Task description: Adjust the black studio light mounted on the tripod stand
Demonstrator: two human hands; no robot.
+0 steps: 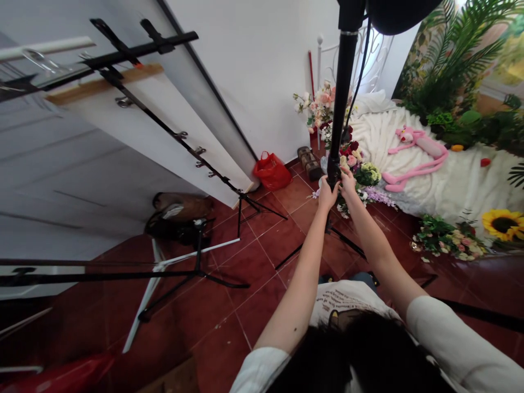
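A black light stand [340, 98] rises upright in front of me, with a dark round lamp head [401, 13] at the top edge and a cable hanging beside the pole. My left hand [328, 194] is closed around the stand at its joint collar, from the left side. On the other side, my right hand [347, 181] grips the same collar, its fingers curled at the knob. The stand's legs [346, 240] spread on the floor below my hands. Artificial flowers [352, 158] stand just behind the pole.
White boards [204, 147] clipped to a black stand lean at left. Tripod legs [200, 273] cross the tiled floor. A red bag [272, 170] sits by the wall. At right, a white blanket [368, 131] bears a pink plush toy [429, 147]; a sunflower [503, 225] lies nearby.
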